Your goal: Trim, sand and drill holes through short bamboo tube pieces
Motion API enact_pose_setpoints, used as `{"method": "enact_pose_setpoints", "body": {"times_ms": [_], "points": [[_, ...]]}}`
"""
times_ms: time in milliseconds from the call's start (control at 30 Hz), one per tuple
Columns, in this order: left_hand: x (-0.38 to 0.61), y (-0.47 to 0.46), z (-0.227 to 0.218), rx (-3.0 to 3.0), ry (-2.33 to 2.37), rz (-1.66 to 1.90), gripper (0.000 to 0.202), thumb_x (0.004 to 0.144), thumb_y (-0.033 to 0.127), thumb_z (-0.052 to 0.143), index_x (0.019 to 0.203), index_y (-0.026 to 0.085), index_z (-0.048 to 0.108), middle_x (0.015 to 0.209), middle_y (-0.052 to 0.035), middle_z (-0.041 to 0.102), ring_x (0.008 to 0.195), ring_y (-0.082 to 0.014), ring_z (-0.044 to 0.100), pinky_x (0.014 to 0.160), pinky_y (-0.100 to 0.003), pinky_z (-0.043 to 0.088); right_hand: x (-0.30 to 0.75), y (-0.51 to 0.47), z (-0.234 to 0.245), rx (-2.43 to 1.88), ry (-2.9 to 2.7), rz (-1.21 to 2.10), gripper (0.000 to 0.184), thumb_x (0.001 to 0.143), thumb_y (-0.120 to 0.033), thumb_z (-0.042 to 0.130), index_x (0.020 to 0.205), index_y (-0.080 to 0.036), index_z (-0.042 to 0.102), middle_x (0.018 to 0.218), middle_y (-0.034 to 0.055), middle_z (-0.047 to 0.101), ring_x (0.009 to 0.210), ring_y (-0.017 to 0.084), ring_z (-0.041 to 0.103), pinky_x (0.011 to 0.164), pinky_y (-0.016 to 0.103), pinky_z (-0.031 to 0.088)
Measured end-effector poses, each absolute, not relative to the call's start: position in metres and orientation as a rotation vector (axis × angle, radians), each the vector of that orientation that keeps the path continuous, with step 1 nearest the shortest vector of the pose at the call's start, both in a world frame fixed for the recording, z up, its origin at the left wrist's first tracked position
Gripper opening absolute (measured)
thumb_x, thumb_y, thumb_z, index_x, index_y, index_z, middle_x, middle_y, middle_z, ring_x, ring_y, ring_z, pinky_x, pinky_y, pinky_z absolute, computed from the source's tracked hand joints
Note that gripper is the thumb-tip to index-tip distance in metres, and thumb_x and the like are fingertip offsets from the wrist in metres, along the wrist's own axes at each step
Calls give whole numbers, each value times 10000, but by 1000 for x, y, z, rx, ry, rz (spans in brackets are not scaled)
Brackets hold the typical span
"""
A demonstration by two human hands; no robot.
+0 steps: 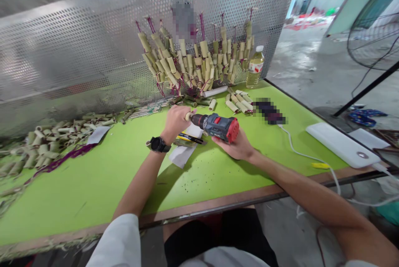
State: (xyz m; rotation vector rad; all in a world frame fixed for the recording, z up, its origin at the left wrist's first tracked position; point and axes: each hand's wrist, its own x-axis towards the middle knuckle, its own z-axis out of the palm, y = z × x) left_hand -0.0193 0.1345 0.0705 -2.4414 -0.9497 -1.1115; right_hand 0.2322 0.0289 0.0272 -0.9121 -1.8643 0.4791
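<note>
My right hand point(237, 145) is wrapped round the grip of a cordless drill point(218, 125), grey with red parts. The drill's front end points left, toward my left hand point(177, 122). Closed fingers there hold a short bamboo piece point(188, 116), mostly covered by the hand, at the drill's tip. Whether the bit is inside the bamboo cannot be made out. Below the hands, a black and yellow marker-like tool point(190, 137) lies by a piece of bamboo and a white paper point(181, 156) on the green table point(124, 188). A dark watch sits on my left wrist.
Strung bamboo pieces point(202, 61) hang on a perforated metal panel point(77, 46). Cut bamboo tubes point(43, 144) are heaped at left beside purple cord point(68, 156). An oil bottle point(255, 67), more bamboo tubes point(238, 102) and a white power bank point(341, 144) with cable are at right.
</note>
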Motion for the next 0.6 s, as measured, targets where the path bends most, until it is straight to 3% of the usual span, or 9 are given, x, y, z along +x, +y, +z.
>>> {"method": "enact_pose_setpoints", "body": {"times_ms": [133, 300, 400, 600], "points": [[-25, 136, 68, -2448, -965, -1045, 443, 1007, 297, 586, 591, 224, 453, 505, 11, 495, 484, -146, 360, 600, -347, 280, 235, 30, 26, -903, -1845, 548, 277, 940, -350, 704, 1156, -213, 810, 1024, 91, 856, 954, 316, 818, 867, 449, 678], [-40, 134, 74, -2544, -1033, -821, 182, 843, 228, 636, 663, 236, 611, 558, -21, 591, 531, -180, 441, 600, -348, 308, 240, 36, 24, -846, -1840, 609, 312, 898, -383, 752, 1157, -226, 827, 1044, 65, 860, 959, 306, 820, 941, 457, 667], [-43, 133, 77, -2602, -1081, -726, 145, 811, 211, 616, 670, 238, 595, 567, -24, 584, 536, -187, 433, 616, -354, 327, 242, 38, 24, -817, -1822, 627, 327, 880, -395, 775, 1147, -213, 828, 1049, 59, 857, 931, 289, 810, 956, 448, 658], [-33, 133, 83, -2659, -1105, -642, 174, 764, 147, 601, 634, 230, 522, 548, -12, 529, 514, -180, 423, 671, -380, 342, 242, 38, 22, -876, -1751, 692, 330, 869, -399, 777, 1096, -164, 824, 894, 47, 835, 787, 265, 774, 806, 415, 669]]}}
